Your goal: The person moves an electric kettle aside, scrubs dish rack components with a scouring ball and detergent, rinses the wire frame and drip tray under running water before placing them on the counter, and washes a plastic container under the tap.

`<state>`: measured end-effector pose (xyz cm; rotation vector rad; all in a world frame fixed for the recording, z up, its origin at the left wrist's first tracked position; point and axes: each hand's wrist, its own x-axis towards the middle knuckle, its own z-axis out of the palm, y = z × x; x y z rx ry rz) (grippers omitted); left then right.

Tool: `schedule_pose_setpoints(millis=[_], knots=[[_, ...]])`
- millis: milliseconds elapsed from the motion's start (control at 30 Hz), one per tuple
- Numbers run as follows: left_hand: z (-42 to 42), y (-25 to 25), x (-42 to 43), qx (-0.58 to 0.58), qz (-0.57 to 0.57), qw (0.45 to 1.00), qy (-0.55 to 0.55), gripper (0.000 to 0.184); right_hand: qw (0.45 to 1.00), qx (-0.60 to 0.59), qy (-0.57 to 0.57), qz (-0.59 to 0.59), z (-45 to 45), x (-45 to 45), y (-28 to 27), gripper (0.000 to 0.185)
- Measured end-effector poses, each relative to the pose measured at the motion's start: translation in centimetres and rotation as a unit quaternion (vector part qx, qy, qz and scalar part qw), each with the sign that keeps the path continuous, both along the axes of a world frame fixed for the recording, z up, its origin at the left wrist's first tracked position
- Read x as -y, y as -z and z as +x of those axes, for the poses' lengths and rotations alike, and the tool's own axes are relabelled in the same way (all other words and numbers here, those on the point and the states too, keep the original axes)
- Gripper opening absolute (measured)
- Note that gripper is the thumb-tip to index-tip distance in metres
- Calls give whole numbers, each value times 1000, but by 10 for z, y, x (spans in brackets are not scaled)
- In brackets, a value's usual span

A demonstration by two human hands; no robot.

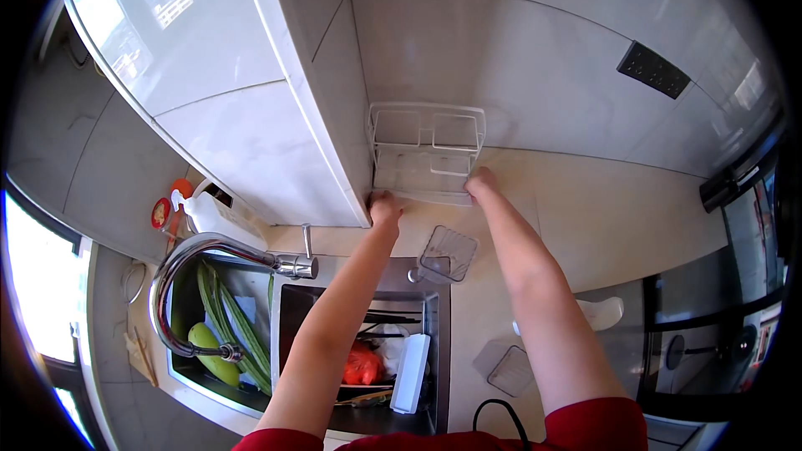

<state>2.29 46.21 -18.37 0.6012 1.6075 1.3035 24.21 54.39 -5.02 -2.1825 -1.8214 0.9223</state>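
A white wire rack (428, 138) stands on the counter in the corner, against the tiled wall. My left hand (385, 205) is closed at the rack's lower left front corner. At its lower right side my right hand (479, 183) has its fingers closed around the frame. A clear ribbed tray (449, 254) lies on the counter just in front of the rack, between my forearms. Another small clear tray (510, 370) lies nearer to me, left of my right upper arm.
A chrome faucet (180, 267) arches over the sink's left basin, which holds long green vegetables (238, 321). In the right basin are a red bag (362, 365) and a white tray (410, 373). A white bottle (219, 219) stands behind the sink. A black socket strip (653, 69) is on the wall.
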Motion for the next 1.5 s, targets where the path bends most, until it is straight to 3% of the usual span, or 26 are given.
schedule_pose_setpoints(millis=[33, 100, 167, 333, 533, 833, 933, 1067, 1133, 1200, 1500], knots=[[-1, 4, -1, -28, 26, 999, 29, 18, 999, 36, -18, 4, 0, 1, 0, 25], [19, -75, 15, 72, -70, 993, -57, 16, 999, 36, 0, 11, -3, 0, 6, 23], [21, -92, 16, 55, -86, 993, -61, 16, 999, 37, 19, 17, -3, -2, 10, 23], [14, -76, 7, 32, -89, 995, -40, 16, 998, 56, -35, 2, 2, -9, 12, 24], [18, -74, 4, -6, -94, 995, -23, 21, 993, 55, 5, 106, 11, -17, 28, 18], [24, -75, 4, -43, -104, 994, 3, 23, 993, 64, 10, 97, 23, -38, 45, 26], [20, -59, 0, -90, -116, 989, 31, 25, 994, 58, 27, 85, 21, -36, 39, 27], [28, -46, 8, -318, -34, 943, -92, 39, 998, 67, -7, 17, 18, -31, 19, 23], [30, -55, 15, -374, 1, 921, -108, 48, 995, 89, -23, 23, 15, -33, 18, 21], [26, -63, 16, -386, 2, 922, -36, 58, 995, 93, -35, 30, 15, -32, 16, 21], [18, -61, 4, -368, -44, 928, 34, 53, 994, 89, -19, 52, 12, -38, 20, 18]])
